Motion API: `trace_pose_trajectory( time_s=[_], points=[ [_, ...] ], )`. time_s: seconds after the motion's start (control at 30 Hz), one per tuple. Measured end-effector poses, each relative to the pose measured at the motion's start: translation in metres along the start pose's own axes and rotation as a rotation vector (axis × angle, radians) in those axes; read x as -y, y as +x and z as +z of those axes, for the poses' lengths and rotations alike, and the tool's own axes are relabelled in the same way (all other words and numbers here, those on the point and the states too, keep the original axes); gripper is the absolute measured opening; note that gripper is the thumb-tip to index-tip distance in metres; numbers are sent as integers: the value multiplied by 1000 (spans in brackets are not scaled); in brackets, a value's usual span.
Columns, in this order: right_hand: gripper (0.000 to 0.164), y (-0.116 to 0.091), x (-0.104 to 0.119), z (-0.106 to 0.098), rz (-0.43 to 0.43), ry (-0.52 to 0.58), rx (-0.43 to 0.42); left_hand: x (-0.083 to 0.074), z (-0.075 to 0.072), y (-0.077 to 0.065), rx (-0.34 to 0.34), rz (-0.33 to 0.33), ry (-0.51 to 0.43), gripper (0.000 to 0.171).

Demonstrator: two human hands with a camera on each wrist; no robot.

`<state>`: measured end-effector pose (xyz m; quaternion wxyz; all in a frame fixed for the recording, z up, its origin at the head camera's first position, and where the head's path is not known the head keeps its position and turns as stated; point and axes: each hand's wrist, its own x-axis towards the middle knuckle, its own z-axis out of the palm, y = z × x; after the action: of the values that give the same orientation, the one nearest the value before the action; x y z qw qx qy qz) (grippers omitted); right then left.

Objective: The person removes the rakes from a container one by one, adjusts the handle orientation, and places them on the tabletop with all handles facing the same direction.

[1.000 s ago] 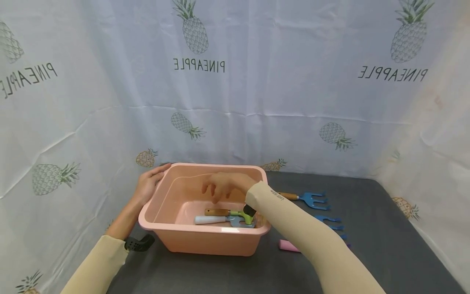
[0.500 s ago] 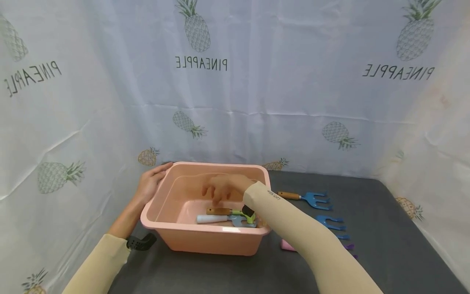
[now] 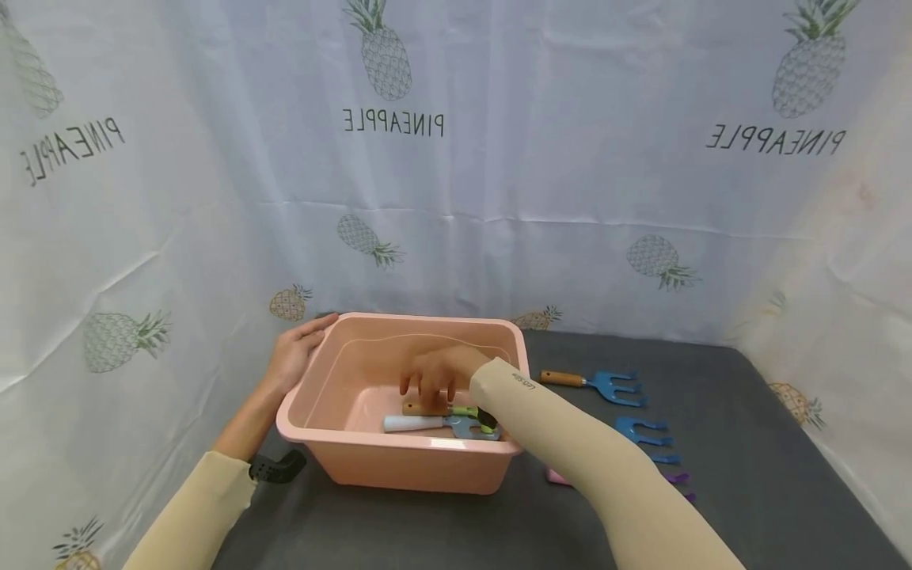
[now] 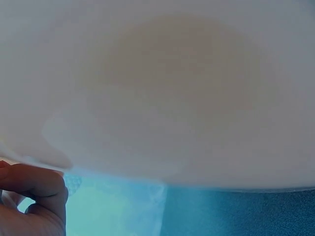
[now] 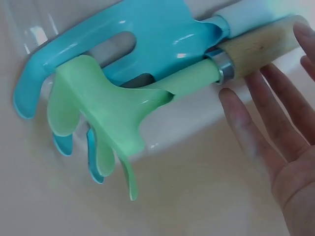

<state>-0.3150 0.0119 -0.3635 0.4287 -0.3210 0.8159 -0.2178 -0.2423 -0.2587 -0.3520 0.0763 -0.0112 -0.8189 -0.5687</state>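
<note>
**Right hand (image 3: 436, 376) spread about a wooden handle (image 5: 263, 46) in the pink basin (image 3: 413, 467)**

At the basin's left rim the left hand (image 3: 290, 352) lies along the edge, its grip bent round the rim. Inside the basin, towards its front wall, are two garden tools with their handles pointing left: a blue tool (image 5: 152, 39) with a white handle (image 3: 413, 423), and behind it a green fork (image 5: 115, 101) with the wooden handle. The green head lies partly over the blue one. The right hand reaches down into the basin; its grip is spread, thumb on one side of the wooden handle and fingers on the other. Whether they touch it, I cannot tell.

In the left wrist view the basin's wall is a pale blur, and the left hand is cut off. Over the basin's right end, the right wristband (image 3: 487, 418) covers part of the green head.

Left of the basin is the left sleeve (image 3: 192, 507). Right of it, the right sleeve (image 3: 584, 435) crosses the worktop (image 3: 720, 427), partly blocking a pink handle (image 3: 556, 476), a second blue fork (image 3: 630, 430) and purple tines (image 3: 677, 478); a blue fork with a brown handle (image 3: 609, 385) shows whole. Behind the basin hangs a pineapple-print curtain (image 3: 499, 174).
</note>
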Motion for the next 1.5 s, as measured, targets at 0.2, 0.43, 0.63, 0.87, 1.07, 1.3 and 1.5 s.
trace_pose_trajectory(
  time_s=[0.2, 0.43, 0.63, 0.87, 1.07, 1.3, 1.5],
  points=[
    [60, 3, -4, 2, 21, -6, -5, 0, 1, 1, -4, 13, 17, 43],
    [64, 6, -5, 4, 21, -16, 18, -1, 0, 1, 5, 4, -1, 43],
    [61, 9, -5, 7, 51, -25, 16, 1, 0, -1, 12, -5, -28, 44],
    [58, 11, -6, 8, 71, -39, -3, 1, 0, 0, 8, -3, -32, 44],
    [59, 9, -6, 10, 54, -69, -26, 2, 1, 1, 4, 2, -17, 44],
    [67, 12, -5, 6, 11, -101, -36, 5, 1, 2, 8, 6, -29, 44],
    [65, 17, -2, -2, -67, -197, -42, 4, 1, 2, 12, 18, -28, 44]
  ],
)
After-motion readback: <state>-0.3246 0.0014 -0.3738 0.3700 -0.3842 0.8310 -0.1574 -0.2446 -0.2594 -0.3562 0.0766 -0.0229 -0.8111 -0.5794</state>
